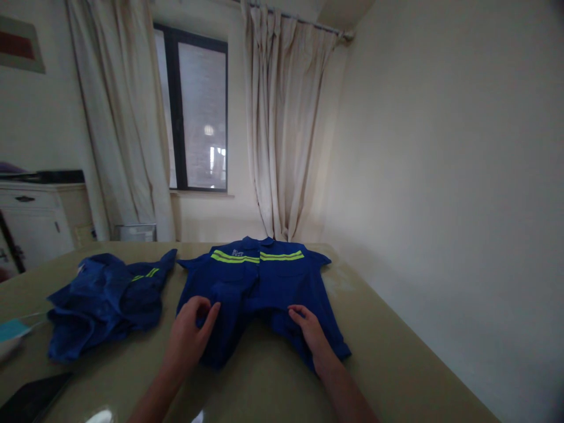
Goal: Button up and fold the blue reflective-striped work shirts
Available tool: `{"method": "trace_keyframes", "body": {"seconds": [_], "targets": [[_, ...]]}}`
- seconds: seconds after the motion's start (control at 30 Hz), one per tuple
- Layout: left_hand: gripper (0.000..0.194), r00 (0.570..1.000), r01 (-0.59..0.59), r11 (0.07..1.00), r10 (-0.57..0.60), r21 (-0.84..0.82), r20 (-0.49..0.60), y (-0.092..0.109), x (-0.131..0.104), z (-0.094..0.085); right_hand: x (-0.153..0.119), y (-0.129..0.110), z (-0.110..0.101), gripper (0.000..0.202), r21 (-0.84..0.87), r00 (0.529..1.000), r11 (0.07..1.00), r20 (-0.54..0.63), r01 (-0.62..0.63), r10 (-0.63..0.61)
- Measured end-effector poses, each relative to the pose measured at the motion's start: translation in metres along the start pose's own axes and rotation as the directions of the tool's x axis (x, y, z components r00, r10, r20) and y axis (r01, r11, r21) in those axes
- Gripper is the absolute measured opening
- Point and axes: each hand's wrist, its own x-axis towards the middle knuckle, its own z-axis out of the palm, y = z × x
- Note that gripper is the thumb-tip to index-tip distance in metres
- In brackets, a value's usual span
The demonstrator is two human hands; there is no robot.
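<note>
A blue short-sleeved work shirt (pixel 279 286) lies front up on the table, its collar toward the window. Yellow-green reflective stripes cross its chest, with small white lettering above the left one. The lower part is bunched, and its bottom edge arches up between my hands. My left hand (pixel 192 326) is closed at the lower left part of the shirt, fingers curled on the cloth. On the other side, my right hand (pixel 311 335) pinches the lower right part between thumb and fingers. Some fingertips are hidden by cloth and the hands themselves.
A second blue garment (pixel 110 299) with reflective stripes lies crumpled on the left of the glossy table (pixel 396 352). A light-blue face mask (pixel 15 330) and a dark flat object (pixel 35 396) are at the left edge. A wall (pixel 462 205) runs along the right side.
</note>
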Motion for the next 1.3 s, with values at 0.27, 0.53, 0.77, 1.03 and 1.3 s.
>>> {"method": "trace_keyframes", "body": {"seconds": [0.27,0.53,0.77,1.03,1.3], "targets": [[0.075,0.811,-0.195,0.927,-0.032,0.321,0.584,0.000,-0.034,0.029,-0.007,-0.007,0.000,0.050,0.061,0.999,0.998,-0.040,0.012,-0.009],[0.049,0.964,-0.031,0.992,-0.003,0.124,0.264,-0.014,-0.004,-0.001,-0.016,-0.023,-0.001,0.046,-0.087,0.974,0.980,-0.126,0.180,-0.190],[0.043,0.988,0.150,0.945,-0.155,-0.290,0.006,-0.032,-0.012,-0.094,-0.038,-0.046,-0.022,0.044,-0.219,0.929,0.928,-0.151,0.301,-0.337],[0.066,0.730,0.122,0.969,-0.235,0.215,0.642,-0.037,-0.060,-0.104,-0.058,-0.058,-0.005,0.032,-0.427,0.931,0.827,0.156,0.365,-0.330],[0.055,0.851,-0.199,0.873,-0.072,0.445,0.521,0.028,-0.036,-0.013,-0.077,-0.048,0.012,0.072,-0.702,0.855,0.540,0.515,0.465,-0.066]]}}
